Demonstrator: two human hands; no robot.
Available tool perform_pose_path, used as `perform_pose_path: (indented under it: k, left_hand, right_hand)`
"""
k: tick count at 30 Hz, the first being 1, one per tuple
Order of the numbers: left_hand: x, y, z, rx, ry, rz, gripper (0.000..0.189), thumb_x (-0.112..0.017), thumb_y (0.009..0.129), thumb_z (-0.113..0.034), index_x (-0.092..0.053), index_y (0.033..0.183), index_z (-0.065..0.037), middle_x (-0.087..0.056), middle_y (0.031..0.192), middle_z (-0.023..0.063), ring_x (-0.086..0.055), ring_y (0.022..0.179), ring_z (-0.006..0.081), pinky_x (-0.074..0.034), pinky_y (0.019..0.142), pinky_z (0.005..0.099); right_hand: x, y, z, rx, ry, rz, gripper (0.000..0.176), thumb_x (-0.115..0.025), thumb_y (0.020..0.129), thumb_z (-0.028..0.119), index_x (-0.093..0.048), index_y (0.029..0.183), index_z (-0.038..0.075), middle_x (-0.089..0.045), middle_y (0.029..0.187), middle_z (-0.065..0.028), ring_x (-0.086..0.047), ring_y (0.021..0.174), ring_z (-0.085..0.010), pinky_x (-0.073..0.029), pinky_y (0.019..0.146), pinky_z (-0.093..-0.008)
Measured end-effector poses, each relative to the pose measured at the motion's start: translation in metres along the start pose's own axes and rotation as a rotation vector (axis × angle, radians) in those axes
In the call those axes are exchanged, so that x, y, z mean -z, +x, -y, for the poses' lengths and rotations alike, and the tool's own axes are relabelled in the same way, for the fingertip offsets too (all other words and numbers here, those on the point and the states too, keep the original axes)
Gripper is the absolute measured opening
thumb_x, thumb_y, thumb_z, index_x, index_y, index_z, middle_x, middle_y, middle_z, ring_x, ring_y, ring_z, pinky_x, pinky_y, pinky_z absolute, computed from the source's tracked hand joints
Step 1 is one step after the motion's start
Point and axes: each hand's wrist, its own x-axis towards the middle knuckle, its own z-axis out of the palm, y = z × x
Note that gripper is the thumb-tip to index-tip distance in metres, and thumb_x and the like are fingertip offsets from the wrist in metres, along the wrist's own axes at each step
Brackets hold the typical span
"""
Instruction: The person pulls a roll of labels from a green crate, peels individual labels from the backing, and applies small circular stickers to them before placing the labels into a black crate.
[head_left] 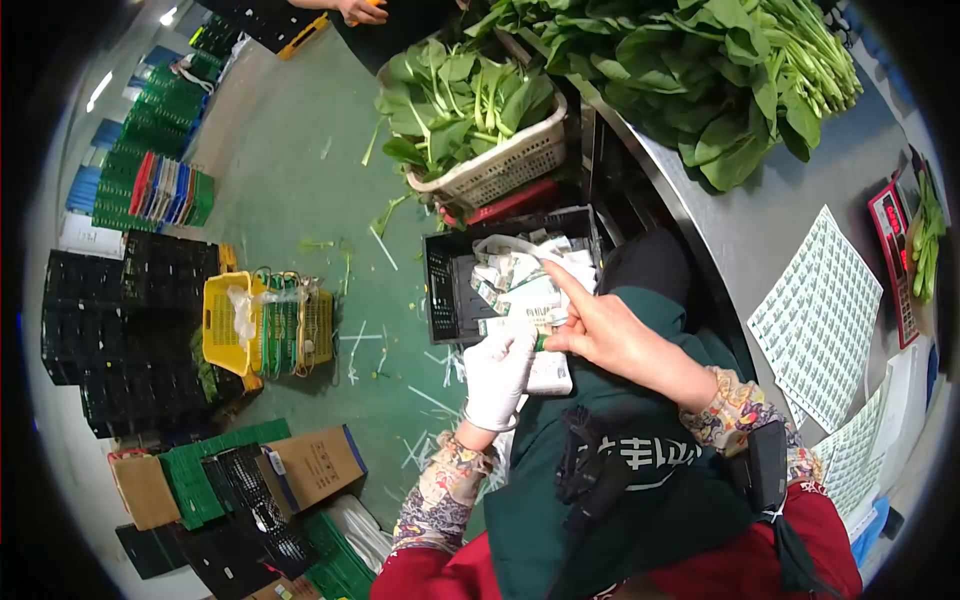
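My left hand (500,375), in a white glove, is closed with its fingers pressed around a small white printed packet or label. Bare, my right hand (603,330) has its index finger stretched out and its thumb and other fingers against the same small printed item (543,318), which shows a bit of green. Just beyond both hands is a black crate (437,285) with many white and green printed pieces (510,270) in it. A white block-shaped item (550,374) lies under my hands, by my lap.
Leafy greens fill a beige basket (500,170). More greens (700,90) lie on the metal table (690,205) beside label sheets (822,315) and a red scale (890,250). Yellow basket (225,325) and stacked crates (85,310) stand left. A person's hand (362,11) shows at the top.
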Motion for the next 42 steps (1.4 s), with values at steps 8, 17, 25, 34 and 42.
perform_pose_path:
  k: [8, 17, 25, 34, 42]
  left_hand:
    - [0.0, 0.006, -0.006, -0.036, -0.283, 0.229, 0.036, -0.054, 0.09, -0.01, -0.047, 0.124, 0.0, -0.055, 0.115, 0.0058, -0.052, 0.102, 0.0114, -0.043, 0.086, 0.0265]
    - [0.006, 0.008, 0.022, 0.066, -0.048, -0.022, 0.028, -0.051, 0.094, -0.022, -0.061, 0.098, 0.003, -0.064, 0.083, 0.0043, -0.058, 0.071, 0.0069, -0.048, 0.061, 0.0228]
    - [-0.014, 0.002, 0.012, -0.048, 0.021, -0.048, 0.025, -0.052, 0.093, -0.018, -0.063, 0.095, 0.004, -0.064, 0.079, 0.0055, -0.055, 0.066, 0.0079, -0.045, 0.057, 0.0248]
    - [0.004, 0.005, 0.04, 0.204, -0.295, 0.159, 0.036, -0.045, 0.096, -0.027, -0.054, 0.115, 0.002, -0.062, 0.099, 0.0067, -0.062, 0.085, 0.0119, -0.051, 0.07, 0.0262]
    - [-0.007, 0.009, 0.025, 0.07, -0.242, 0.081, 0.036, -0.042, 0.098, -0.027, -0.058, 0.109, 0.003, -0.064, 0.095, 0.0084, -0.062, 0.082, 0.0124, -0.051, 0.07, 0.0261]
  right_hand:
    - [-0.003, 0.013, 0.007, 0.036, 0.383, -0.319, 0.086, -0.066, 0.073, -0.008, -0.017, 0.143, 0.003, -0.047, 0.103, -0.0047, -0.054, 0.085, -0.0101, -0.051, 0.071, -0.0233]
    - [-0.008, -0.004, 0.011, -0.208, 0.358, -0.012, 0.057, -0.052, 0.089, 0.011, -0.024, 0.137, -0.001, -0.059, 0.068, -0.0066, -0.055, 0.055, -0.0106, -0.046, 0.052, -0.0263]
    - [-0.014, -0.006, -0.009, -0.124, -0.23, -0.057, 0.079, -0.061, 0.085, 0.024, -0.012, 0.139, -0.004, -0.057, 0.063, -0.0192, -0.056, 0.057, -0.0382, -0.045, 0.057, -0.0412]
    - [-0.002, 0.01, -0.013, -0.239, 0.479, -0.323, 0.025, -0.059, 0.088, 0.017, -0.055, 0.103, -0.002, -0.06, 0.064, -0.0036, -0.053, 0.05, -0.0059, -0.041, 0.046, -0.022]
    - [-0.012, -0.001, -0.011, -0.366, 0.472, -0.068, 0.021, -0.062, 0.086, 0.018, -0.06, 0.079, -0.002, -0.06, 0.063, -0.0023, -0.054, 0.049, -0.0047, -0.041, 0.048, -0.0191]
